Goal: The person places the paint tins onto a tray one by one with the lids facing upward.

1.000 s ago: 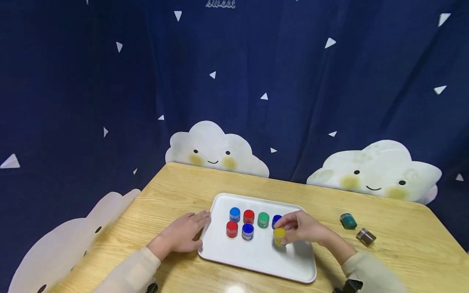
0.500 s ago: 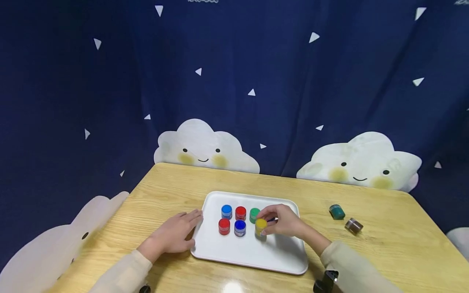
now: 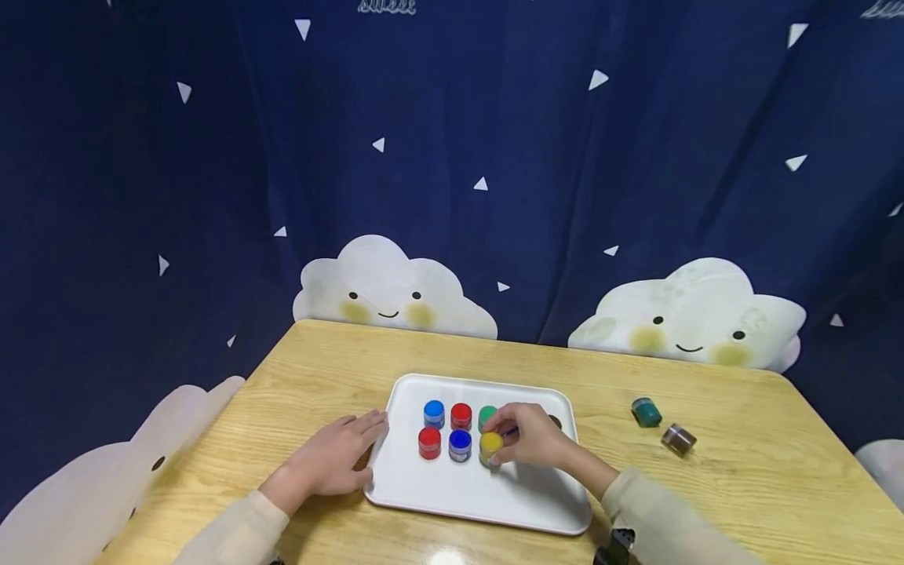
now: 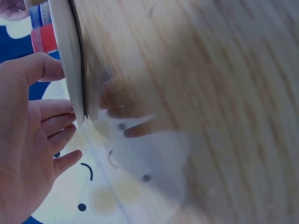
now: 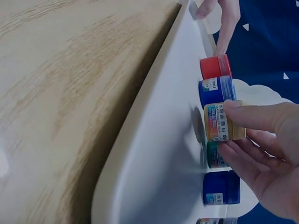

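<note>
My right hand (image 3: 531, 436) pinches a yellow paint jar (image 3: 490, 447) between thumb and fingers, at the right end of the tray's front row. Whether its base touches the tray I cannot tell. Beside it in that row stand a dark blue jar (image 3: 460, 446) and a red jar (image 3: 429, 443). The back row has a light blue jar (image 3: 434, 414), a red one and a green jar (image 3: 487, 414). Another dark blue jar (image 5: 221, 187) shows in the right wrist view, mostly hidden by my hand in the head view. My left hand (image 3: 326, 457) rests with extended fingers at the tray's left edge.
The white tray (image 3: 452, 494) lies on a wooden table (image 3: 339, 345). A dark-lidded jar (image 3: 555, 422) stands in its back right part. To the tray's right, a teal jar (image 3: 646, 412) and a brown jar (image 3: 679, 439) lie on their sides. A dark blue curtain hangs behind.
My right hand has carried the yellow jar leftward across the tray, up beside the front dark blue jar. The left hand stays at the tray's edge. The head view has shifted slightly.
</note>
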`<action>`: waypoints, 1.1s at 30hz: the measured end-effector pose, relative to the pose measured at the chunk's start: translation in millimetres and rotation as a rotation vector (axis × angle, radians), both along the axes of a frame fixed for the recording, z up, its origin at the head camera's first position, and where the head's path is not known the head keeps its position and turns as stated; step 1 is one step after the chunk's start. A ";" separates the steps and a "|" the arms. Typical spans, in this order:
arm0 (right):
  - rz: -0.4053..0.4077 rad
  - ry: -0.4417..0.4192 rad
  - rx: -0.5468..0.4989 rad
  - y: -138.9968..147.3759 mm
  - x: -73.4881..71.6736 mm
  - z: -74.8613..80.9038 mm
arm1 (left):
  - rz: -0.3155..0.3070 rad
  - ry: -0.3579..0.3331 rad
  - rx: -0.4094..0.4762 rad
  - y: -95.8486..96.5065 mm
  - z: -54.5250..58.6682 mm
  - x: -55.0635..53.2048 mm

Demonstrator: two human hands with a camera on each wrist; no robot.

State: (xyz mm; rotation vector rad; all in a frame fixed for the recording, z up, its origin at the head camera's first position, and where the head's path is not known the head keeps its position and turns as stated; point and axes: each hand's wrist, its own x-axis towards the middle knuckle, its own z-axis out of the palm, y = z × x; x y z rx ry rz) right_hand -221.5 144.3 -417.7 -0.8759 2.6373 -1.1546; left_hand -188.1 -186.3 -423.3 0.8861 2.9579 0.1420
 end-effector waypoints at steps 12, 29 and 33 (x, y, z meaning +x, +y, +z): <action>-0.006 0.112 0.033 -3.5 6.0 -4.2 | -0.014 0.037 -0.004 -0.4 -3.4 1.4; -0.034 0.133 0.001 26.6 2.7 18.6 | 0.005 0.024 -0.009 0.7 -3.8 -0.5; -0.076 0.147 0.036 45.8 -1.0 24.9 | 0.004 0.022 -0.010 0.3 -4.0 -0.5</action>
